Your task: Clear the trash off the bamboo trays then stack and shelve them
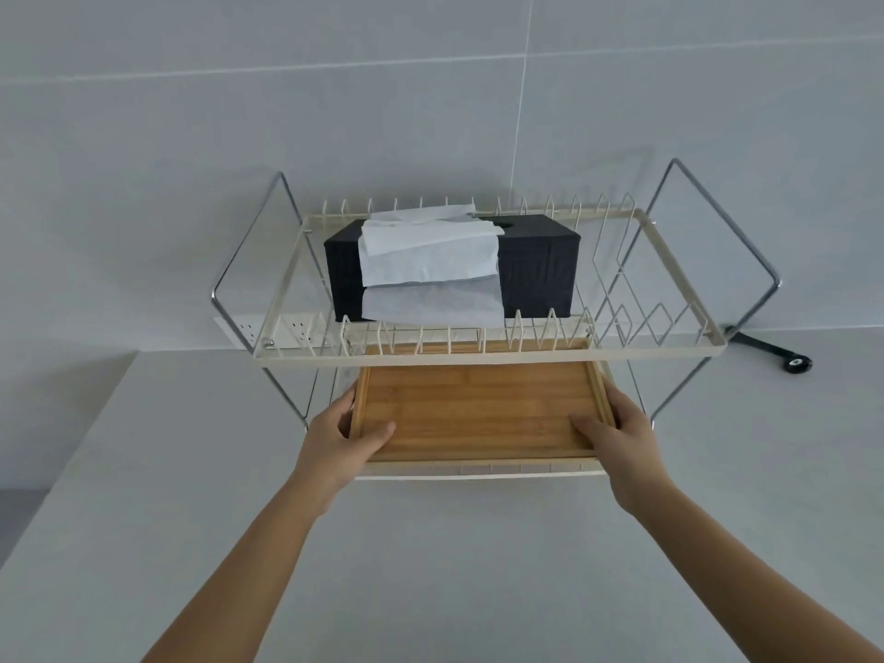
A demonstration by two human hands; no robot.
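Observation:
A bamboo tray (pixel 473 409) lies flat on the lower tier of a two-tier wire rack (pixel 478 358); its far end is under the upper tier. My left hand (pixel 342 437) grips the tray's front left corner, thumb inside the rim. My right hand (pixel 619 435) grips the front right corner the same way. The tray surface is bare. Whether other trays lie beneath it is hidden.
A black tissue box (pixel 540 265) with white tissue (pixel 430 260) draped over it stands on the rack's upper tier. A white power strip (pixel 282 330) lies behind the rack at the left. A black object (pixel 784 356) rests on the counter at the right. Grey tiled wall behind.

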